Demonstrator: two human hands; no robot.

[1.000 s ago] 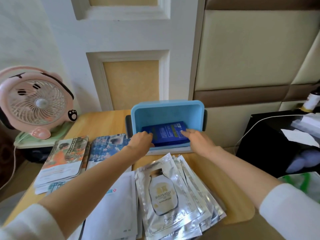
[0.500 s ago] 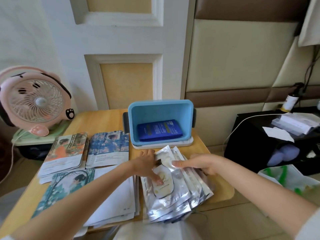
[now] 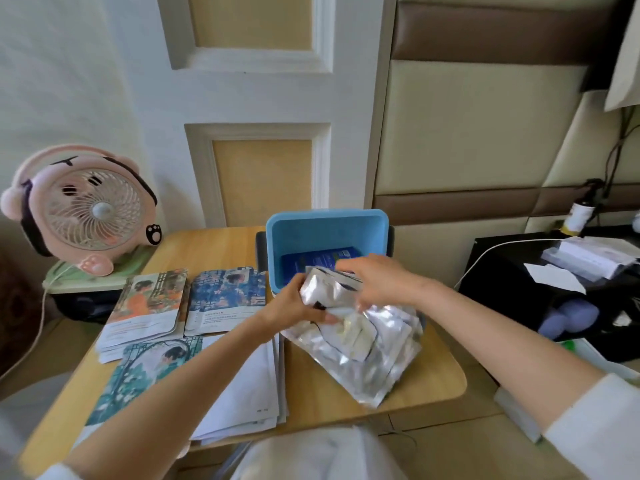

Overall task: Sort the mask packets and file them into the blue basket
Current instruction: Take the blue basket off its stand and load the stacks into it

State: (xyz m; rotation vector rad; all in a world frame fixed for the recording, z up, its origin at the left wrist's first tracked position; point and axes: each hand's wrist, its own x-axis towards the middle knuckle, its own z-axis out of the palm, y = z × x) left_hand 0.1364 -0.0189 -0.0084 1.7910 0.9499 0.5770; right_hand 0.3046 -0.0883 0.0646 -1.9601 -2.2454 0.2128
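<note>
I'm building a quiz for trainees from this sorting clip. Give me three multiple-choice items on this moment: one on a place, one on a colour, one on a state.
1. Where do the dark blue packets lie? A on the floor; B in a drawer; C in the blue basket.
2. What colour are the foil packets in front of the basket? A orange; B silver; C green.
3. How are the left hand and the right hand? A both grip the foil packets; B both are empty; C only the left holds packets.
Key: 1 C, they show inside its walls; 2 B, the foil shines silver; 3 A, fingers of both curl round the stack.
</note>
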